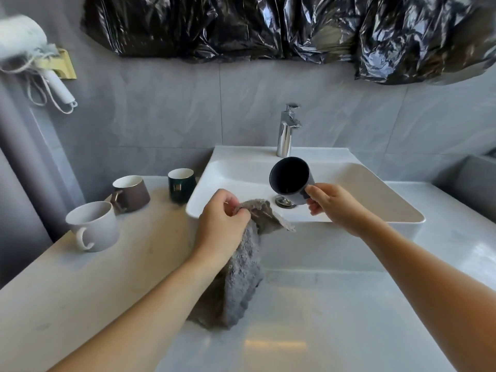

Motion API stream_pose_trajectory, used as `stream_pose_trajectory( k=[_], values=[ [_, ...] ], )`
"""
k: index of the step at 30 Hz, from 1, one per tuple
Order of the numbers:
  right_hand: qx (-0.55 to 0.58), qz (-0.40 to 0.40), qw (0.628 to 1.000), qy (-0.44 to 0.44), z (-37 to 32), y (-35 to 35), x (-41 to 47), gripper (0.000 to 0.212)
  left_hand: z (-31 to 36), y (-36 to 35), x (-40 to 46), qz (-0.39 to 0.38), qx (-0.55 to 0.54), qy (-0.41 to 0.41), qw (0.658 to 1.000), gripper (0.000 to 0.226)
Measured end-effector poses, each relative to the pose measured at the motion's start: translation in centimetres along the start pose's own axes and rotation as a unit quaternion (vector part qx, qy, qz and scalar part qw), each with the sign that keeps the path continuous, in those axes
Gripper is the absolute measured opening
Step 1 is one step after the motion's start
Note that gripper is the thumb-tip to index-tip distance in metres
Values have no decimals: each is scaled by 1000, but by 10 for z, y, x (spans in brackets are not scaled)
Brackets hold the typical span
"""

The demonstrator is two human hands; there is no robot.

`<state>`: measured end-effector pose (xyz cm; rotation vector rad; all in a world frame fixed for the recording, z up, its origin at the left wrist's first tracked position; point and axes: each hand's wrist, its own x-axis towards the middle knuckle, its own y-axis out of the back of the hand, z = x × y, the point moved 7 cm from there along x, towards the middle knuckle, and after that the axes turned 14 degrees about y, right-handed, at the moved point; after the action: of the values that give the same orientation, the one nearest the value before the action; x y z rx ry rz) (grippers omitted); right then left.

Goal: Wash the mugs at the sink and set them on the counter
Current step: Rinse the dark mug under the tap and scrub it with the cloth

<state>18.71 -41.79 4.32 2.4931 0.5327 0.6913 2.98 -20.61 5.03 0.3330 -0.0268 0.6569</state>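
My right hand (328,204) grips a dark grey mug (291,179) above the white sink basin (236,167), tilted so its opening faces me. My left hand (222,221) pinches a grey towel (241,267) at the basin's front edge; the cloth hangs down over the counter (349,304). On the counter to the left stand three mugs: a white one (94,226) nearest, a brown one (131,193) behind it, and a dark green one (182,185) beside the basin.
A chrome faucet (287,130) rises behind the basin, and the drain (283,202) shows under the held mug. Black plastic sheeting (268,25) covers the wall above. A white hair dryer (32,52) hangs at upper left. No water is visibly running.
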Motion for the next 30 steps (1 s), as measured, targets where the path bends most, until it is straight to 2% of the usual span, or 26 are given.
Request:
stream_pose_trajectory(
  k=[3, 5, 8, 10, 12, 14, 16, 18, 19, 22, 24, 26, 30],
  values=[
    [-7, 3, 1000, 8, 2, 0, 2, 36, 17, 1, 1, 62, -62, -23, 996, 16],
    [0, 9, 1000, 14, 4, 1, 4, 36, 36, 2, -1, 104, -52, -108, 987, 20],
    [10, 18, 1000, 23, 5, 2, 5, 37, 56, -5, -5, 157, 6, -272, 949, 22],
    [10, 18, 999, 27, 4, 2, 4, 39, 59, -14, -2, 170, 16, -321, 932, 23],
    [6, 12, 999, 33, 2, 1, 4, 39, 65, -22, 4, 175, -2, -331, 927, 26],
    [-8, 7, 999, 43, -2, 1, 3, 39, 72, -35, 9, 166, 9, -347, 923, 17],
    [-14, 8, 998, 56, -4, 2, 2, 39, 74, -55, 16, 128, 78, -374, 915, 7],
    [-8, 21, 997, 71, -5, 5, 1, 38, 72, -75, 23, 45, 163, -386, 907, 5],
    [-8, 29, 997, 76, -6, 6, 0, 38, 70, -81, 24, 5, 208, -394, 895, 13],
    [-24, 34, 995, 89, -7, 8, -2, 39, 56, -90, 23, -52, 402, -413, 816, 53],
    [-41, 26, 994, 102, -9, 9, -2, 38, 50, -89, 24, -54, 506, -415, 754, 66],
    [-56, 14, 992, 114, -12, 8, -4, 37, 53, -92, 22, -41, 557, -441, 703, 64],
    [-66, 0, 990, 128, -17, 6, -8, 39, 55, -112, 26, -24, 591, -503, 630, 42]
  ],
)
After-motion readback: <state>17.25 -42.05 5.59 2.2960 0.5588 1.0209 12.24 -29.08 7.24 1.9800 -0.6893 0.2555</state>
